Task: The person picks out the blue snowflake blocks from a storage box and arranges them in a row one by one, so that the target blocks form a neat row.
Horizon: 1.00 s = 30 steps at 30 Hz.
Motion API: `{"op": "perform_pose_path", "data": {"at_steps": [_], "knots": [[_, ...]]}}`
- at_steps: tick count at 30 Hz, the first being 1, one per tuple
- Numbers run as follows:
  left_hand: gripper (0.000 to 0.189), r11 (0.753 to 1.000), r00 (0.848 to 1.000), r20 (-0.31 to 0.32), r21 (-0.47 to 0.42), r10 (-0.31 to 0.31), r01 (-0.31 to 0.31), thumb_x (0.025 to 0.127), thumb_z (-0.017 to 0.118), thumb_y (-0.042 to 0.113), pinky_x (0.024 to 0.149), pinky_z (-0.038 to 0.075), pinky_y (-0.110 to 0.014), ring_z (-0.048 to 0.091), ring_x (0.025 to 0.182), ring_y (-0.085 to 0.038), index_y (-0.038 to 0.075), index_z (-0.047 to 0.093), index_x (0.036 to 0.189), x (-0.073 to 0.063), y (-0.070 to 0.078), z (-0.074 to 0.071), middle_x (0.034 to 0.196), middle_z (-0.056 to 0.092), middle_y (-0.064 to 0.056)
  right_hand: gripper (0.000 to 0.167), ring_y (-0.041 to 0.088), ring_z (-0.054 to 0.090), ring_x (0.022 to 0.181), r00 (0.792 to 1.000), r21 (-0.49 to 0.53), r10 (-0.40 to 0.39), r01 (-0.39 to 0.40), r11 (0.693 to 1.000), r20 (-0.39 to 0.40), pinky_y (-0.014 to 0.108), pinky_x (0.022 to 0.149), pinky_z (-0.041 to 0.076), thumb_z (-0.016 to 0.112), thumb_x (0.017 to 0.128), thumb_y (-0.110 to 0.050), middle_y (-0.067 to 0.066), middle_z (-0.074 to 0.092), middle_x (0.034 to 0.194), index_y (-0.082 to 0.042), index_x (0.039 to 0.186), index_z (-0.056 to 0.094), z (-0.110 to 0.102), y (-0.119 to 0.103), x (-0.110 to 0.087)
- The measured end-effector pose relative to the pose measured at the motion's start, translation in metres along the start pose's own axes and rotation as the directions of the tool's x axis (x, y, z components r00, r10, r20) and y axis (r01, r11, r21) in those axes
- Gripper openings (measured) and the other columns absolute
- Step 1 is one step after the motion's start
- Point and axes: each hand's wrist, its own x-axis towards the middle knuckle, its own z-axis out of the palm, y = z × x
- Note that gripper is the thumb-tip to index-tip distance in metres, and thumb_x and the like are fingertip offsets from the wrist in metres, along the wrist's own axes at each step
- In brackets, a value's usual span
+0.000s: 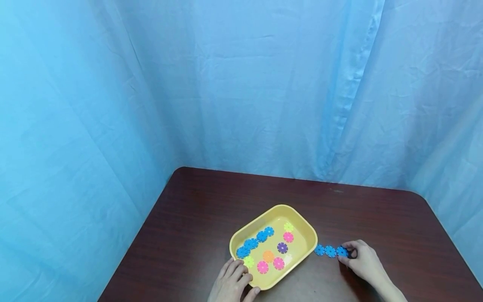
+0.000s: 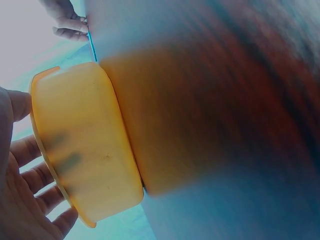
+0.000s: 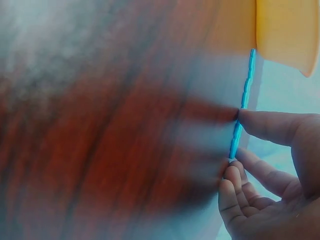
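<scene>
On the near left corner of a yellow plastic tray (image 1: 277, 282), my left hand (image 1: 232, 280) grips the rim, fingers hooked over it. The left wrist view shows that hand (image 2: 30, 185) at the rim and the tray's outer wall (image 2: 95, 145). Right of the tray, a row of three blue snowflake discs (image 1: 330, 251) lies flat, its left end close against the tray. My right hand (image 1: 364, 262) holds the rightmost disc between thumb and fingers. From the right wrist, the row appears edge-on as a thin blue strip (image 3: 247, 85) under the hand (image 3: 270, 185).
Inside the tray lie several joined or overlapping blue discs (image 1: 250, 243), plus pink (image 1: 262, 267), yellow (image 1: 288, 227), orange (image 1: 268, 256) and purple (image 1: 282, 248) ones. The dark wooden table (image 1: 211, 197) has blue curtains (image 1: 241, 92) behind it and at its sides.
</scene>
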Motion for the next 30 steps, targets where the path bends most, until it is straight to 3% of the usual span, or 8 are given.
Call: {"op": "perform_pose_path", "data": {"at_steps": [22, 30], "knots": [[0.022, 1.0, 1.0, -0.027, 0.013, 0.007, -0.007, 0.093, 0.066, 0.046, 0.101, 0.043, -0.045, 0.053, 0.109, -0.016, 0.025, 0.064, 0.088, -0.001, 0.001, -0.001, 0.097, 0.053, 0.009, 0.041, 0.019, 0.052, 0.076, 0.999, 0.01, -0.008, 0.008, 1.0, 0.036, 0.035, 0.062, 0.046, 0.086, 0.075, -0.021, 0.009, 0.059, 0.094, 0.005, 0.102, 0.069, -0.005, -0.003, 0.0], [0.023, 1.0, 1.0, 0.008, 0.005, -0.011, 0.011, 0.095, 0.063, 0.046, 0.101, 0.043, -0.046, 0.053, 0.11, -0.017, 0.024, 0.065, 0.089, 0.0, 0.002, -0.003, 0.098, 0.054, 0.009, 0.04, 0.019, 0.052, 0.077, 0.999, 0.021, 0.003, -0.004, 1.0, 0.054, 0.036, 0.063, 0.046, 0.084, 0.079, -0.022, 0.009, 0.059, 0.096, 0.004, 0.106, 0.069, -0.014, -0.011, 0.004]]}}
